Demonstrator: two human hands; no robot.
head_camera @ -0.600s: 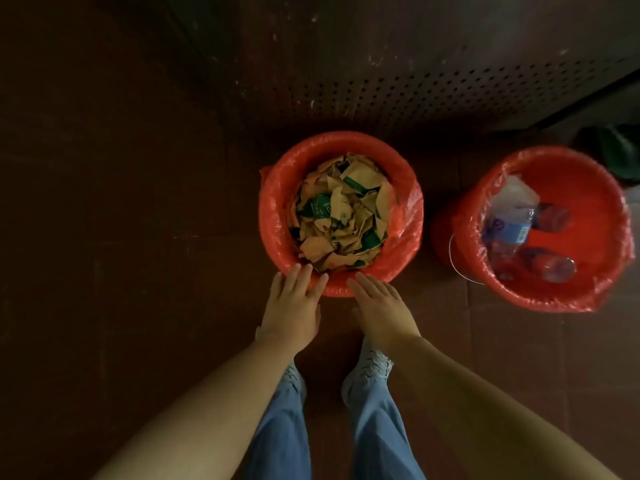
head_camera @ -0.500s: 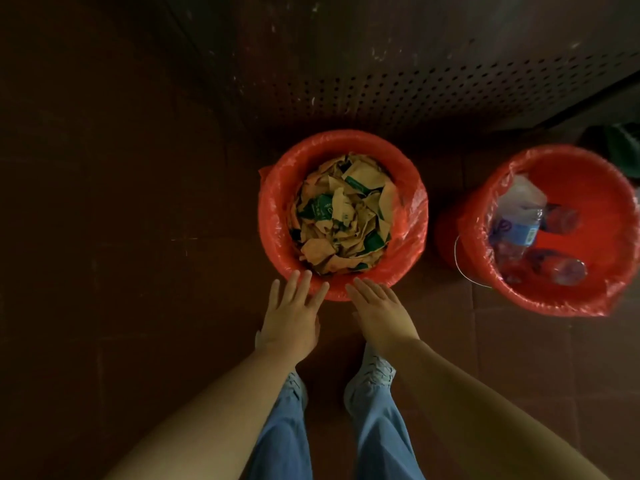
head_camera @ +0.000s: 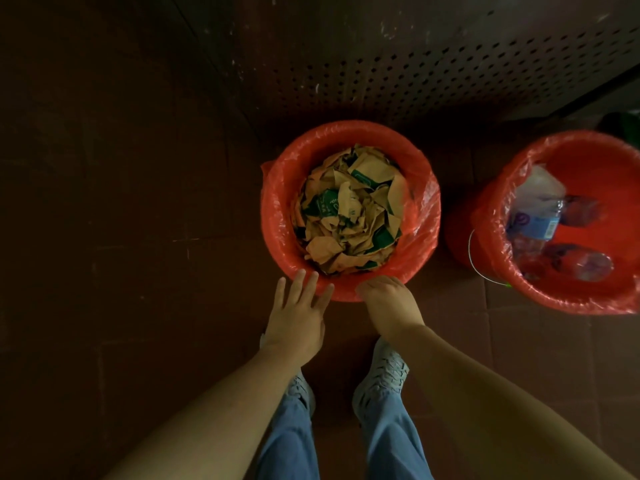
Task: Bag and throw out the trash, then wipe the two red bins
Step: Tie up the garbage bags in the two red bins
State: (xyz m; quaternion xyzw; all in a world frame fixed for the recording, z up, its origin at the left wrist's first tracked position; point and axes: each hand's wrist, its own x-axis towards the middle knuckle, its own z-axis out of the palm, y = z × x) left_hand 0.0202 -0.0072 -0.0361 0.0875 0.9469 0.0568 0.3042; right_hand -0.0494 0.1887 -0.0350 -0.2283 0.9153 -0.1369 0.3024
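from my head view, a red bin [head_camera: 349, 131] lined with a red bag [head_camera: 424, 216] stands on the dark floor [head_camera: 138, 237], full of crumpled brown paper [head_camera: 349, 216]. my left hand [head_camera: 296, 318] is flat, with straight fingers touching the near rim. my right hand [head_camera: 391, 304] curls its fingers at that rim; i cannot tell if it grips the bag. a second red bin [head_camera: 585, 299], to the right, holds plastic bottles [head_camera: 536, 220].

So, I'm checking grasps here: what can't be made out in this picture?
Head view only:
- Right hand: fingertips curl under, hidden by its own knuckles; grip on the paper bin's liner unclear.
- Bottle bin: right side cut off by the frame edge.
- Green thing top right: dark, cropped.
- Bottle label: blurred, unreadable.
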